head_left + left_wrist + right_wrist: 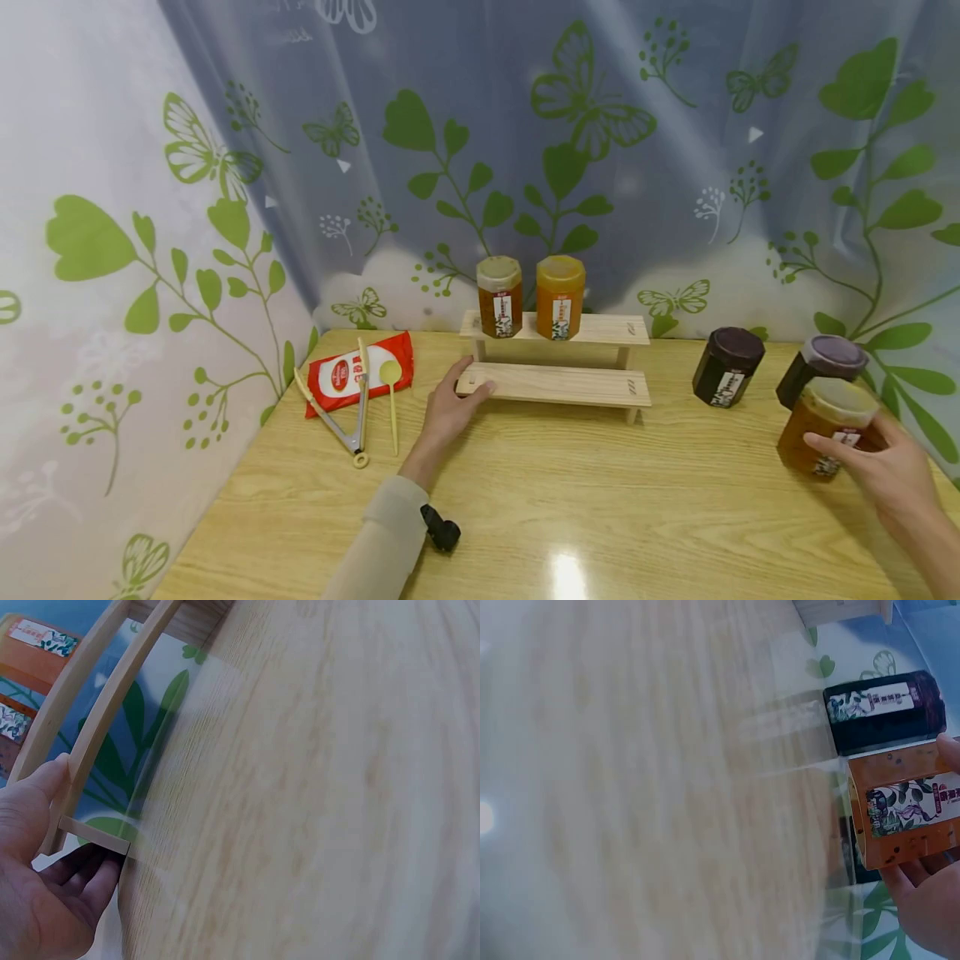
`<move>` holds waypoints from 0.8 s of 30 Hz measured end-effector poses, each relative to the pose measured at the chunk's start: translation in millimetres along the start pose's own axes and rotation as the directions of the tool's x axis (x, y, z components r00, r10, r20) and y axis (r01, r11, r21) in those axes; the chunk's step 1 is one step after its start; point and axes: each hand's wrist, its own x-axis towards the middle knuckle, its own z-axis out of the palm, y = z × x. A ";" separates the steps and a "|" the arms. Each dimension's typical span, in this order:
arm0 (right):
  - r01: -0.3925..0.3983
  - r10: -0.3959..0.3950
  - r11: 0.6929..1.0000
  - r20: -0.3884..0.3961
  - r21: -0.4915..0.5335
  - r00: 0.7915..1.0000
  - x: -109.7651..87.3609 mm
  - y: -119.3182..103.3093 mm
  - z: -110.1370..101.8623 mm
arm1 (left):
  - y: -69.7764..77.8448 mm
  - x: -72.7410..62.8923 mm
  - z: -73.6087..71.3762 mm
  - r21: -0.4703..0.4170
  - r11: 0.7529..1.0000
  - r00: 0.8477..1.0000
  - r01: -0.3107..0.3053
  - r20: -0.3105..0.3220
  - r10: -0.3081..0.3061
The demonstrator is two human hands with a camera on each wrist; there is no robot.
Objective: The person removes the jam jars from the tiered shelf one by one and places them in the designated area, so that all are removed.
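Observation:
My right hand (892, 471) grips an amber jar (808, 437) with a pale lid, at the right of the table. Its label also shows in the right wrist view, where the fingers wrap the jar (907, 769) from the side. On the left end of a two-step wooden rack (555, 385), my left hand (450, 408) holds the lower step. The left wrist view shows that thumb (49, 776) on the board, with the other fingers by the leg. An amber jar (500, 304) and an orange jar (561, 308) stand on the upper step.
Two dark jars, one nearer the rack (727, 375) and one behind the held jar (821, 358), stand at the right. At the left lie a red-and-white packet (322, 392), tongs (352, 442) and a yellow spoon (392, 400). A patterned curtain (480, 150) hangs behind the table.

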 end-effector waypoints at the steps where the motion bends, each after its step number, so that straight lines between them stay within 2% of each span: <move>1: -0.004 0.004 1.000 0.003 0.001 1.000 0.1 2.2 -1.3 | 0.0 -0.1 -0.1 -0.004 1.000 1.000 -0.002 0.000 0.002; 6: -0.058 0.058 0.998 0.005 -0.036 0.998 2.9 10.8 -8.9 | 0.8 0.5 -0.4 -0.005 1.000 1.000 0.003 0.004 -0.003; 10: -0.066 0.065 0.998 -0.007 -0.026 0.998 5.7 15.8 -12.7 | 2.2 0.0 -0.5 -0.002 1.000 1.000 0.007 0.001 -0.007; 15: -0.015 0.015 0.994 -0.002 0.105 1.000 6.0 20.0 -14.7 | 1.7 0.3 0.1 0.001 1.000 1.000 -0.004 0.000 0.004; 18: -0.016 0.016 0.990 -0.002 0.140 1.000 5.0 20.6 -14.9 | 0.3 0.7 0.6 0.002 1.000 1.000 -0.001 -0.001 0.001; 20: -0.024 0.024 0.992 0.000 0.123 1.000 4.2 20.5 -15.0 | -0.7 0.9 0.6 0.002 1.000 1.000 -0.003 -0.003 0.003; 24: -0.026 0.016 0.971 0.043 0.237 0.999 4.2 20.4 -15.9 | -1.5 0.8 0.3 -0.008 1.000 1.000 -0.006 -0.004 0.006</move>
